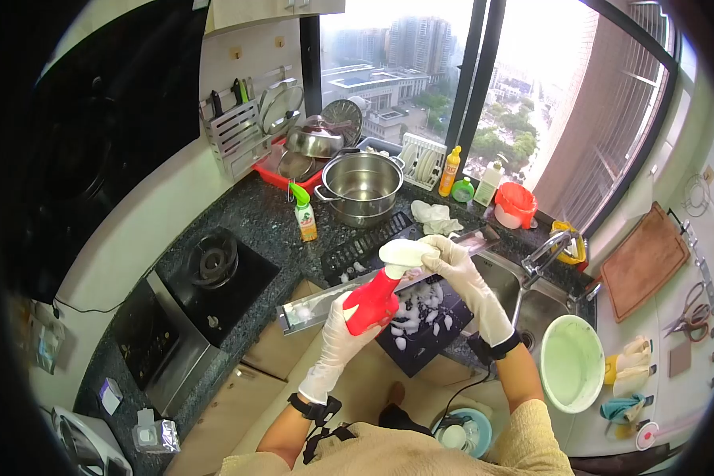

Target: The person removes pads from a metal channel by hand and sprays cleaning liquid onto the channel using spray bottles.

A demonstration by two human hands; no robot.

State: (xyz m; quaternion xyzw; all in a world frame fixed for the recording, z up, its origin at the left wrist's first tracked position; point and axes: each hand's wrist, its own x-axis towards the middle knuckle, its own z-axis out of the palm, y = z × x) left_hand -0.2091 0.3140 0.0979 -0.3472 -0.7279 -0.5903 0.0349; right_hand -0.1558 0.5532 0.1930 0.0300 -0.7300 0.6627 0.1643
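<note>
Red bottle (370, 308) held up over a foam-spotted black panel (408, 358).
Left grip (335, 343) is closed round the bottle's body; right grip (462, 274) pinches its white head (404, 252). Steel pot (361, 198) stands beyond both grips, on the dark surface (266, 226).

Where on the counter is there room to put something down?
The dark counter looks bare between the stove and the green-topped spray bottle. It's crowded from the steel pot to the red container. Foam dots the black panel near the held red bottle.
</note>
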